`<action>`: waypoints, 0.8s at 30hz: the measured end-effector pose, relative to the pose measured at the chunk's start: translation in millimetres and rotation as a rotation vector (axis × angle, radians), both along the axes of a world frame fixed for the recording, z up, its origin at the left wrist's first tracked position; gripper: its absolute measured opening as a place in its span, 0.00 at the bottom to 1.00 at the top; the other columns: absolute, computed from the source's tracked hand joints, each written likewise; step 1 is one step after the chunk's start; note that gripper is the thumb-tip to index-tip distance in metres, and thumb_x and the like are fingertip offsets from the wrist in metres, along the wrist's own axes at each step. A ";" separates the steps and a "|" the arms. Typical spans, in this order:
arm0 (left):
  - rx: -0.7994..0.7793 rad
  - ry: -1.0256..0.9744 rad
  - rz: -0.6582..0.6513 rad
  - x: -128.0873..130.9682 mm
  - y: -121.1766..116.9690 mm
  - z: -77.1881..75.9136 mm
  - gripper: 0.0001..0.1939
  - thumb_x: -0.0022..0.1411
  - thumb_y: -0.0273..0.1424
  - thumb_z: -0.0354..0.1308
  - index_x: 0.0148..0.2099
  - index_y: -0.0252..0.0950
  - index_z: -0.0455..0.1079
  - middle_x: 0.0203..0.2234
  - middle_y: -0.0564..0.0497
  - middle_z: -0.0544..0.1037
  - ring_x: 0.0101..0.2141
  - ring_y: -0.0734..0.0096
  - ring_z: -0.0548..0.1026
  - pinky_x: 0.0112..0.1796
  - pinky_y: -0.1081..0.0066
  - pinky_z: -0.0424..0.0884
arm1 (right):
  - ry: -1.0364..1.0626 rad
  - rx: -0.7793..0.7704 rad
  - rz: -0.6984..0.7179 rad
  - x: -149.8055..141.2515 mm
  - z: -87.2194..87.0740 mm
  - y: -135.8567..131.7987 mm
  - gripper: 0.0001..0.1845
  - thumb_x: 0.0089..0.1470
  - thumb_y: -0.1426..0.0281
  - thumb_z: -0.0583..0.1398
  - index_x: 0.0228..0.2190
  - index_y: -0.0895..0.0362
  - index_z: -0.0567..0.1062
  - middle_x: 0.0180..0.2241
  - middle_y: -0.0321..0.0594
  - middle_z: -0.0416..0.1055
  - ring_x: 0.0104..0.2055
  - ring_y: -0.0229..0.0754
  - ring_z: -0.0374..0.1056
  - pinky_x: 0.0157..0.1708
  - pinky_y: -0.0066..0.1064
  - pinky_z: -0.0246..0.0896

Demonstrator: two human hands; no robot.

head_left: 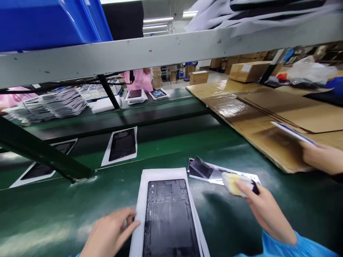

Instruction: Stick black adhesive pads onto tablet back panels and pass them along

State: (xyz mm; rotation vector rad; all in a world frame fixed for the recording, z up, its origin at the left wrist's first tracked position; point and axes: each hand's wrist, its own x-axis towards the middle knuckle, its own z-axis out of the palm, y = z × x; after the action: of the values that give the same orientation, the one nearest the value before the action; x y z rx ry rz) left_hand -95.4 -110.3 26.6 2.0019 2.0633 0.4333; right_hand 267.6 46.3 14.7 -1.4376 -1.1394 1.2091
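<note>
While a pad [230,182] is gripped between the thumb and fingers of the right hand [264,207], the left hand [109,230] is held well apart from it, its thumb and forefinger slightly parted at the left edge of some white sheets [163,174]; whether the sheets are touched cannot be told. On these sheets a black panel [170,217] is laid flat between the hands, on the near part of the green bench [112,187]. The pad is raised to the right of the panel, where a few strips [202,168] are piled on the bench. Farther left, two more panels [123,144] are set on white sheets of their own. At the far right, a thin slab [293,132] is grasped by a co-worker's hand [323,159], near flat cardboard [233,114].
</note>
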 end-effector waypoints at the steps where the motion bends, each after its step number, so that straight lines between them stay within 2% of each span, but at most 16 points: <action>1: 0.067 -0.002 -0.071 8.1 16.1 5.1 0.07 0.64 0.36 0.51 0.39 0.50 0.70 0.27 0.61 0.79 0.26 0.70 0.77 0.26 0.75 0.70 | -0.012 -0.015 -0.079 9.0 -7.0 -7.8 0.28 0.35 0.49 0.68 0.33 0.57 0.79 0.38 0.48 0.76 0.41 0.58 0.72 0.39 0.41 0.71; 2: 0.111 0.001 -0.176 19.5 33.2 8.7 0.08 0.65 0.36 0.51 0.43 0.50 0.70 0.33 0.59 0.80 0.33 0.69 0.78 0.32 0.74 0.72 | -0.055 -0.006 -0.118 14.5 -14.1 -15.8 0.27 0.36 0.48 0.67 0.33 0.56 0.79 0.38 0.48 0.76 0.42 0.58 0.71 0.42 0.43 0.70; 4: 0.173 0.041 -0.397 49.8 69.6 9.3 0.11 0.67 0.34 0.51 0.50 0.45 0.68 0.42 0.54 0.79 0.41 0.67 0.77 0.43 0.70 0.72 | -0.201 0.077 -0.107 16.4 -27.3 -31.2 0.26 0.38 0.48 0.65 0.32 0.56 0.80 0.41 0.48 0.75 0.46 0.60 0.69 0.50 0.48 0.64; 6: 0.227 0.116 -0.583 84.0 107.6 -0.2 0.18 0.66 0.35 0.53 0.56 0.38 0.65 0.50 0.46 0.75 0.48 0.62 0.74 0.48 0.65 0.71 | -0.345 0.182 -0.028 9.7 -38.5 -43.0 0.24 0.44 0.48 0.62 0.31 0.55 0.81 0.48 0.49 0.71 0.52 0.61 0.65 0.55 0.51 0.57; 8: 0.253 0.200 -0.640 115.2 143.7 -16.3 0.23 0.65 0.37 0.54 0.60 0.34 0.62 0.57 0.42 0.68 0.56 0.57 0.66 0.54 0.58 0.65 | -0.426 0.253 0.053 -0.7 -48.0 -48.6 0.23 0.49 0.49 0.59 0.32 0.54 0.82 0.55 0.48 0.64 0.57 0.60 0.59 0.58 0.51 0.53; 10: 0.249 0.253 -0.598 138.5 173.5 -33.2 0.27 0.66 0.41 0.52 0.62 0.32 0.60 0.60 0.40 0.63 0.60 0.55 0.61 0.58 0.55 0.59 | -0.472 0.294 0.126 -10.3 -56.3 -47.1 0.22 0.53 0.50 0.57 0.34 0.53 0.82 0.60 0.46 0.57 0.61 0.59 0.53 0.60 0.51 0.48; 12: 0.218 0.287 -0.553 152.3 193.0 -45.9 0.29 0.67 0.44 0.50 0.62 0.31 0.60 0.60 0.40 0.63 0.61 0.54 0.59 0.59 0.53 0.56 | -0.505 0.317 0.198 -17.3 -63.4 -40.2 0.21 0.55 0.51 0.57 0.35 0.52 0.82 0.62 0.44 0.53 0.64 0.58 0.45 0.62 0.52 0.41; 15: 0.172 0.292 -0.569 159.6 202.2 -54.5 0.32 0.66 0.49 0.47 0.61 0.30 0.62 0.59 0.40 0.64 0.61 0.54 0.59 0.60 0.51 0.53 | -0.531 0.316 0.311 -22.8 -71.7 -27.4 0.17 0.55 0.54 0.60 0.35 0.52 0.82 0.63 0.44 0.51 0.66 0.57 0.41 0.62 0.55 0.34; 20: 0.165 0.189 -0.703 165.6 192.0 -52.5 0.33 0.64 0.51 0.50 0.60 0.29 0.62 0.58 0.40 0.67 0.60 0.55 0.61 0.61 0.50 0.49 | -0.529 0.325 0.425 -24.3 -74.1 -19.8 0.13 0.53 0.60 0.62 0.37 0.52 0.82 0.61 0.46 0.55 0.65 0.58 0.43 0.62 0.56 0.32; 22: 0.165 0.132 -0.736 171.2 187.6 -50.4 0.30 0.64 0.48 0.53 0.59 0.30 0.63 0.56 0.41 0.69 0.58 0.56 0.64 0.61 0.52 0.52 | -0.518 0.308 0.465 -24.0 -68.9 -21.3 0.12 0.53 0.61 0.61 0.35 0.52 0.82 0.57 0.46 0.62 0.63 0.59 0.48 0.62 0.57 0.36; 24: 0.167 0.046 -0.738 177.8 182.8 -48.3 0.25 0.63 0.42 0.55 0.57 0.32 0.65 0.54 0.42 0.72 0.54 0.58 0.68 0.58 0.55 0.59 | -0.487 0.293 0.504 -23.7 -62.8 -23.7 0.12 0.52 0.61 0.61 0.34 0.52 0.82 0.51 0.47 0.67 0.58 0.58 0.55 0.60 0.55 0.44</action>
State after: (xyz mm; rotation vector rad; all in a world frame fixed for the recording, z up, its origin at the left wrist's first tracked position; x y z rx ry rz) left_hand 82.4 72.6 -21.7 2.6815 1.1868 0.4085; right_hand 243.9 22.6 -48.0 -1.2876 -2.0167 0.9737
